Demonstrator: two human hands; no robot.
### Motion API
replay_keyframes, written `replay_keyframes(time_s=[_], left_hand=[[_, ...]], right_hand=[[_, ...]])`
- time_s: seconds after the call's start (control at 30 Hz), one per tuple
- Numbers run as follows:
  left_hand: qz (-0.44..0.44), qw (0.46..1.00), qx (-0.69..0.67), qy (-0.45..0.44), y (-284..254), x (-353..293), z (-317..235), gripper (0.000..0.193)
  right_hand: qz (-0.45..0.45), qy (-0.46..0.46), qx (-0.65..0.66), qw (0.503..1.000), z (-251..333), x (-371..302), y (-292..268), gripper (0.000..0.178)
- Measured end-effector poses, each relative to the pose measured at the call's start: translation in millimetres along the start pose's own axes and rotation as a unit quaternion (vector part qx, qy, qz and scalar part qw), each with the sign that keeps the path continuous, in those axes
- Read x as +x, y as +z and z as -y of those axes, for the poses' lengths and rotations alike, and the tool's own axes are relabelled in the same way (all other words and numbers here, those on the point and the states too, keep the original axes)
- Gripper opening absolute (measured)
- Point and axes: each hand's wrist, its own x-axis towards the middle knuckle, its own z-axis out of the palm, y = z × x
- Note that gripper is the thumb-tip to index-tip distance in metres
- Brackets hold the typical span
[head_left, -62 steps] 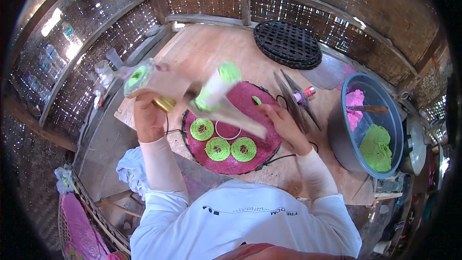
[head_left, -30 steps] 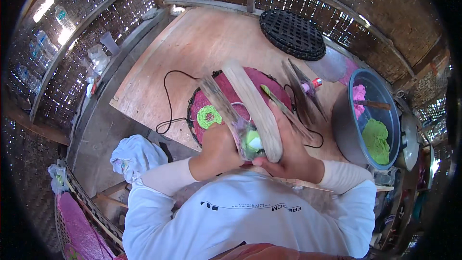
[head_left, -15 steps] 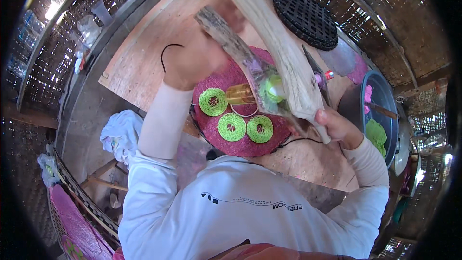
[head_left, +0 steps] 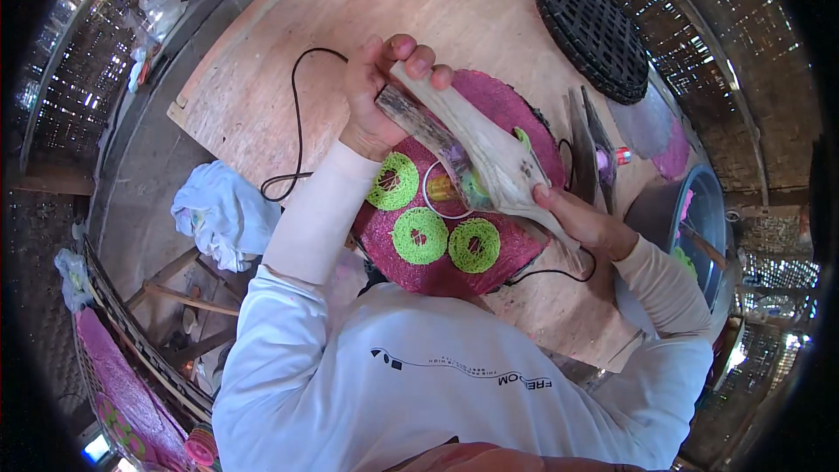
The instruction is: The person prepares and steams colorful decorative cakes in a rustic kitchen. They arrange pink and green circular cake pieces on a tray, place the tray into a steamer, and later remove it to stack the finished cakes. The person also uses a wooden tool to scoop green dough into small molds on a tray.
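Observation:
A hinged wooden press (head_left: pixel 489 140), made of a pale thick arm and a darker, rough arm, slants over a round magenta mat (head_left: pixel 489 96). My left hand (head_left: pixel 371 96) wraps its fingers over the pale arm's far end, with the darker arm by the palm. My right hand (head_left: pixel 587 223) grips the near right end, thumb on top. Bright green dough (head_left: pixel 473 186) shows between the arms, beside an amber cylinder (head_left: pixel 444 190). Below lie several lacy green noodle rings, including one at the left (head_left: pixel 393 182) and one nearest me (head_left: pixel 419 234). The arms hide part of the mat.
The mat rests on a wooden board (head_left: pixel 262 61). A black woven tray (head_left: pixel 594 35) lies far right, near more dark wooden pieces (head_left: pixel 581 144). A blue-grey basin (head_left: pixel 703 210) stands at right. A black cord (head_left: pixel 297 122) curls left, above a pale blue cloth (head_left: pixel 218 214).
The press's two arms have come closer together, and the pale arm's far end has dropped toward my left hand, whose fingers now wrap over it. My right hand keeps its grip. The view has shifted.

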Motion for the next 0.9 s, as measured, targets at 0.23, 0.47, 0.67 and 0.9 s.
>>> replay_keyframes(time_s=[0.23, 0.47, 0.67, 0.9], left_hand=[[0.0, 1.0, -0.005, 0.0, -15.3, -3.4, -8.6, 0.031], [-0.126, 0.99, -0.054, 0.017, -16.7, -13.4, 3.5, 0.03], [-0.148, 0.986, -0.077, -0.001, -25.0, -12.1, 19.9, 0.031], [-0.088, 0.994, -0.07, 0.005, -25.9, 1.1, 11.5, 0.035]], right_hand=[[-0.115, -0.057, -0.107, 0.986, -1.9, 13.1, 11.0, 0.075], [-0.057, 0.038, -0.026, 0.997, 6.4, 1.0, 11.9, 0.071], [-0.129, 0.039, -0.111, 0.985, 11.0, -14.3, 2.6, 0.071], [-0.211, 0.059, -0.236, 0.947, 17.6, -9.3, 0.9, 0.074]])
